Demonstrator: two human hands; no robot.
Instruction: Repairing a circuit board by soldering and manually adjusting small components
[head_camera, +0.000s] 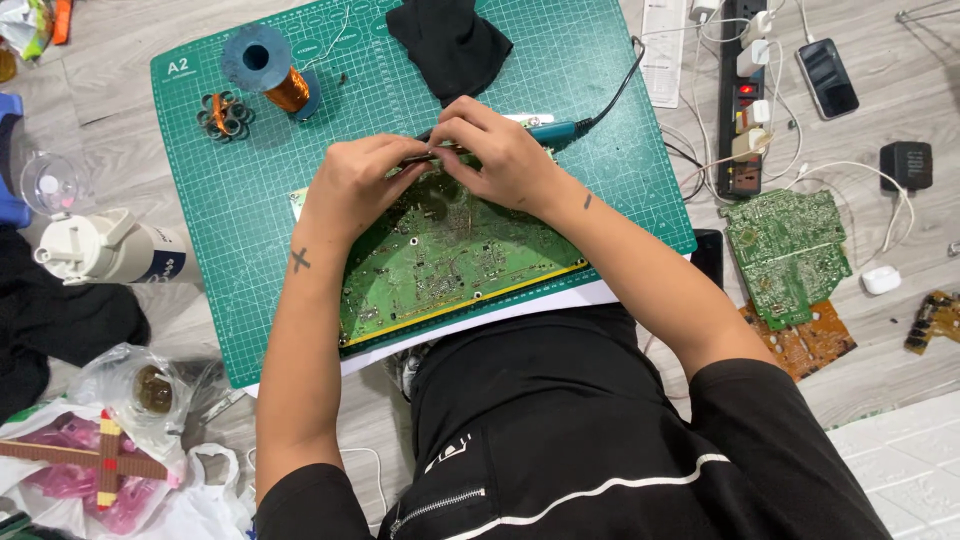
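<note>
Black fabric of my own shirt (560, 420), with its white piping, fills the bottom of the view, and just past it lies the large green circuit board (450, 255) I am working on. It sits tilted on the green cutting mat (250, 250), its near edge lined in yellow and overhanging a white sheet (520, 310).

My left hand (355, 180) and right hand (500, 155) meet over the board's far edge. Both are pinched together around a thin dark tool or part; I cannot tell which fingers actually grip it. A teal-handled soldering iron (550, 130) lies just behind my right hand, its black cable running off the mat.

My worry is that hot tip so near my knuckles: a small slip could burn skin or scorch the mat. The board, resting loosely, could also slide under pressure.

Farther out, a blue spool of glossy copper wire (270, 70) stands beside a small wire coil (225, 115). A crumpled black cloth (450, 45) lies at the top. To the right are a black power strip (740, 100), a dark phone (828, 78) and a smaller green board (785, 255). A white bottle (105, 250) lies at left.
</note>
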